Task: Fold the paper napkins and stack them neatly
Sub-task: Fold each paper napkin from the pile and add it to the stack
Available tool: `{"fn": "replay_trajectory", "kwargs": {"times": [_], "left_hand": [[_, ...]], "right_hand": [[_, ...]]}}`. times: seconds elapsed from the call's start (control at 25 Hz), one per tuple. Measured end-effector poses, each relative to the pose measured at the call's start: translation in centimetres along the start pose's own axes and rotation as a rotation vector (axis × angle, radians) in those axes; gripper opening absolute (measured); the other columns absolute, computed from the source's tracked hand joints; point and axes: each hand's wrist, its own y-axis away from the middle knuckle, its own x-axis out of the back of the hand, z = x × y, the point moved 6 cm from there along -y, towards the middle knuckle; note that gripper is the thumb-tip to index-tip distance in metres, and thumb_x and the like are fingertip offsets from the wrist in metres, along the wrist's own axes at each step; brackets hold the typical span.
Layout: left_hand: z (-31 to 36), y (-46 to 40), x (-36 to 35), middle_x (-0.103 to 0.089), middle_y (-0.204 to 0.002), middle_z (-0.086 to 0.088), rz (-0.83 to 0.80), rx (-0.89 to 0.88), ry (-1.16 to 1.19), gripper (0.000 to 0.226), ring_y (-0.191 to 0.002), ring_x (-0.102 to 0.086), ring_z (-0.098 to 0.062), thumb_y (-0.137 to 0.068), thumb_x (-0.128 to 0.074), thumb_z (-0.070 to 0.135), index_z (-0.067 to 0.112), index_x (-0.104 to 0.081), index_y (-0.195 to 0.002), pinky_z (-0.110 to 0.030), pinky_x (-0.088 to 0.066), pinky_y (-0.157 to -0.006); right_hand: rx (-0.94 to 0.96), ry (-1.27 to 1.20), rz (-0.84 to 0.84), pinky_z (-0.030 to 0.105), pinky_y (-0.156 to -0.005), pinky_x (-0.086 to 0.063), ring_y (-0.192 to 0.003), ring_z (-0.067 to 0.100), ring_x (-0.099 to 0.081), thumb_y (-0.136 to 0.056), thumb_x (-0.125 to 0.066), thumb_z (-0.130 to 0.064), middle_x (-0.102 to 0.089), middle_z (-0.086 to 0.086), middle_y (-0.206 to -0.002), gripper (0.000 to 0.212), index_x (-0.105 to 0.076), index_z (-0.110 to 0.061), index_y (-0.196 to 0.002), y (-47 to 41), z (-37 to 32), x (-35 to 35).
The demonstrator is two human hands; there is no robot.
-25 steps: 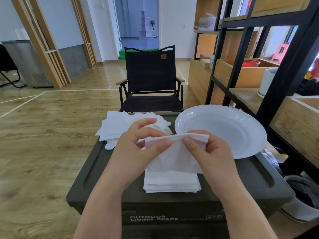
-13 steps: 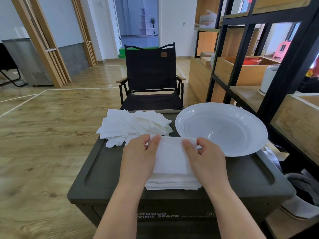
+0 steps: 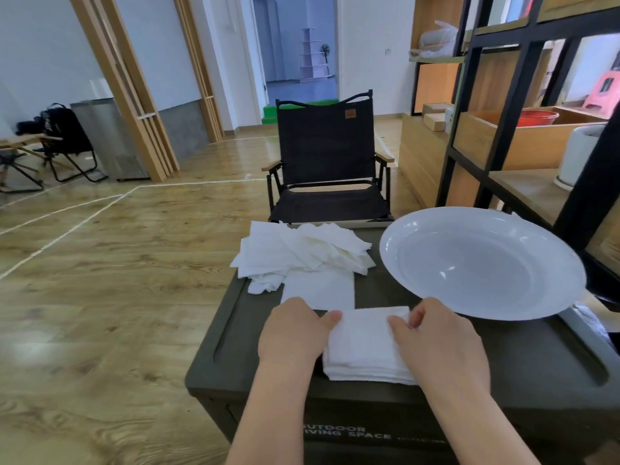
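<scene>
While both hands (image 3: 295, 333) flank the napkin stack (image 3: 364, 347), fingertips stay hidden.

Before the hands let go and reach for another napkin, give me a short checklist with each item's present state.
1. Top napkin sits on the folded stack: ok, both hands are on it.
2. Stack edges are aligned: ok at the near edge; the sides are hidden by the left hand and right hand.
3. Hands are free to leave: cannot tell; the right fingers curl at the napkin's far edge.
4. Unfolded pile is within reach: ok, it lies just beyond the stack.
5. Flat napkin lies ready between pile and stack: ok.
6. White plate is clear of the stack: ok, apart to the right.
</scene>
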Motion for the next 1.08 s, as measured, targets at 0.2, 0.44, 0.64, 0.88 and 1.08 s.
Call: {"fn": "replay_trajectory", "kwargs": {"times": [0.2,0.44,0.64,0.88,1.08], "left_hand": [[-1.3,-2.3,2.8,-0.056,-0.106,0.003,0.306,-0.124,0.042,0.036,-0.101,-0.053,-0.017,-0.085,-0.064,0.038,0.022,-0.050,-0.114,-0.026,-0.040,-0.075],[-0.8,-3.2,1.1,-0.057,-0.108,0.003,0.262,-0.241,0.026,0.013,-0.106,-0.048,-0.019,-0.087,-0.063,0.032,0.023,-0.065,-0.095,-0.025,-0.037,-0.075],[0.5,-0.5,4.4,-0.054,-0.092,0.012,0.333,-0.335,0.162,0.008,-0.088,-0.050,-0.008,-0.091,-0.058,0.032,0.024,-0.059,-0.089,-0.020,-0.033,-0.068],[1.5,2.4,7.5,-0.062,-0.075,0.014,0.462,-0.420,0.260,0.014,-0.066,-0.051,-0.003,-0.088,-0.062,0.037,0.025,-0.064,-0.081,-0.015,-0.033,-0.056],[-1.1,1.1,6.3,-0.071,-0.088,0.006,0.588,-0.235,0.244,0.026,-0.071,-0.049,-0.007,-0.097,-0.051,0.026,0.016,-0.074,-0.105,-0.017,-0.033,-0.059]], "right_hand": [[0.119,-0.059,0.149,0.018,-0.054,-0.033,-0.069,0.009,-0.049,-0.086,-0.061,-0.037,-0.049,-0.009,-0.074,0.019,-0.047,-0.025,-0.083,0.8,-1.7,1.2],[0.249,-0.209,0.203,0.010,-0.055,-0.029,-0.061,0.005,-0.045,-0.085,-0.064,-0.033,-0.045,-0.012,-0.066,0.017,-0.051,-0.024,-0.079,0.5,-2.1,1.4],[0.380,-0.284,0.117,0.016,-0.087,-0.045,-0.095,0.001,-0.050,-0.083,-0.068,-0.026,-0.055,-0.017,-0.106,0.030,-0.053,-0.034,-0.108,0.4,-2.4,1.1],[0.519,-0.175,0.054,0.009,-0.098,-0.006,-0.132,-0.002,-0.020,-0.082,-0.068,-0.025,-0.027,-0.023,-0.144,0.072,-0.026,-0.049,-0.135,0.8,-3.4,0.7],[0.506,-0.213,0.056,0.014,-0.102,-0.015,-0.127,-0.005,-0.023,-0.085,-0.065,-0.026,-0.030,-0.020,-0.144,0.066,-0.029,-0.048,-0.135,0.6,-3.0,0.5]]}}
